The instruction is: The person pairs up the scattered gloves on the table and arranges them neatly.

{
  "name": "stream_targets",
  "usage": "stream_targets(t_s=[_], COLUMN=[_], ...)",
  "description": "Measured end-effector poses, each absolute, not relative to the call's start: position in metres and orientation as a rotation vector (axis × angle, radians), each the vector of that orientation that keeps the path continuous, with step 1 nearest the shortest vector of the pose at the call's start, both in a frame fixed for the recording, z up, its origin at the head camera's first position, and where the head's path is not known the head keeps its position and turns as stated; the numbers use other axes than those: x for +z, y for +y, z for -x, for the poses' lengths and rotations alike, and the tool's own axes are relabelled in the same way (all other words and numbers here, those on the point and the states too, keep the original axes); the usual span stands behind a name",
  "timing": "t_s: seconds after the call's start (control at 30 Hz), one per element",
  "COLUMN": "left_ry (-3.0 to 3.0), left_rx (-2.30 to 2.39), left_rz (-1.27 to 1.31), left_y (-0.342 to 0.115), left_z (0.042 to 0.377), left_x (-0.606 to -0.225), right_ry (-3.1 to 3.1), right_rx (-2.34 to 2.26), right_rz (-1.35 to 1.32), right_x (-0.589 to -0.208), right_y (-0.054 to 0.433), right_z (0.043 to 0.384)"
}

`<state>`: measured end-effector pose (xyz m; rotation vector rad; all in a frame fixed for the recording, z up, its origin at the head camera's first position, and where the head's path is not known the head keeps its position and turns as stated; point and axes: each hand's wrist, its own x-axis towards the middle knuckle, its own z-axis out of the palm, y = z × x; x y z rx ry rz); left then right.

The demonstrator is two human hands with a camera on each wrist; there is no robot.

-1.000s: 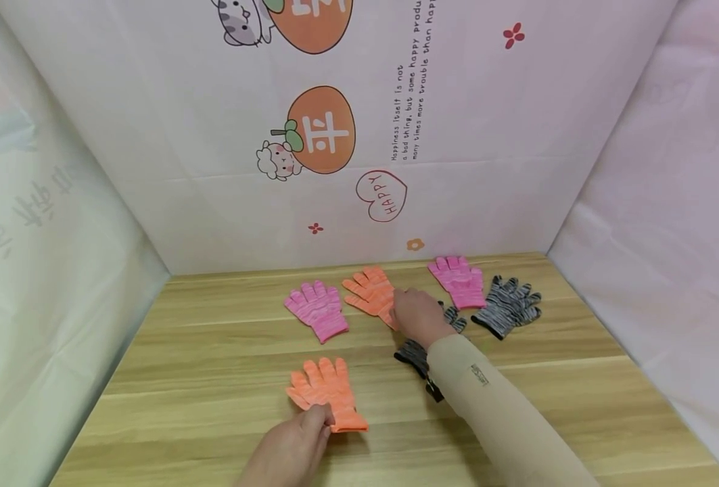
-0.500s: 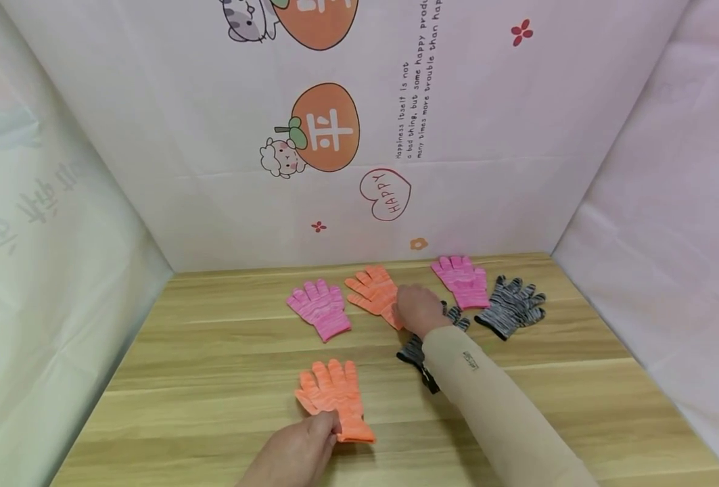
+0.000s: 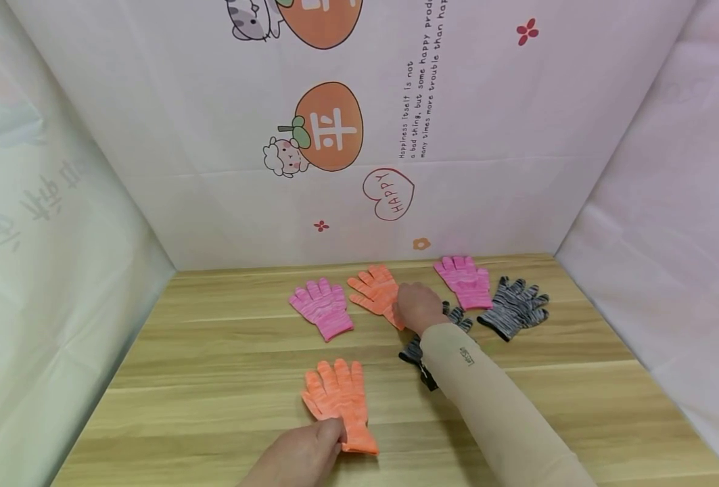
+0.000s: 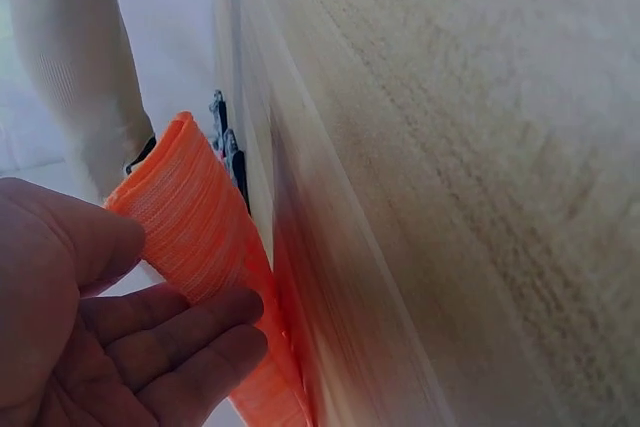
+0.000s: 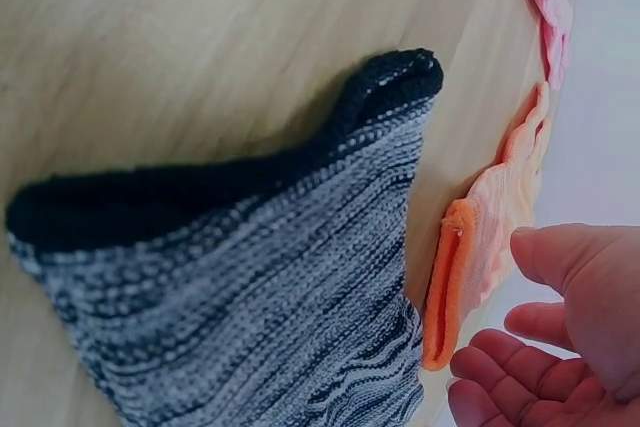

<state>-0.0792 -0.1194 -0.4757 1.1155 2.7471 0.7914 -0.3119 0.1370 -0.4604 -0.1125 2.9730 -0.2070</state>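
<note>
Left hand [image 3: 301,452] pinches the near orange knit glove [image 3: 338,396], drawn slightly toward six o'clock since earlier; at its one o'clock lies the far orange knit glove [image 3: 374,289], right hand [image 3: 420,308] at its edge, fingers loosely bent.

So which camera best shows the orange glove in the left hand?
The head view: the orange glove shows every finger, though the left hand covers part. The left wrist view gives its cuff end close up; the right wrist view misses it.
</note>
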Motion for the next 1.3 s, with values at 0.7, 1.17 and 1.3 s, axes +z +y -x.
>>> stream_targets(t_s=[0.7,1.17,1.3], left_ry=[2.692,2.739,2.772], left_rx=[0.662,0.562,0.5], left_rz=[-1.066,-1.154,-1.195], left_y=[-0.121,-0.121,-0.121], left_z=[0.083,0.088,0.09], left_x=[-0.475,-0.478,-0.479], right_ry=[2.938,2.927,2.927], right_rx=[-0.248,-0.267,-0.26], right_rz=[0.086,0.115,0.12], right_x=[-0.462,-0.462,-0.463], right_y=[0.136,0.138,0.139], right_z=[0.317,0.316,0.316])
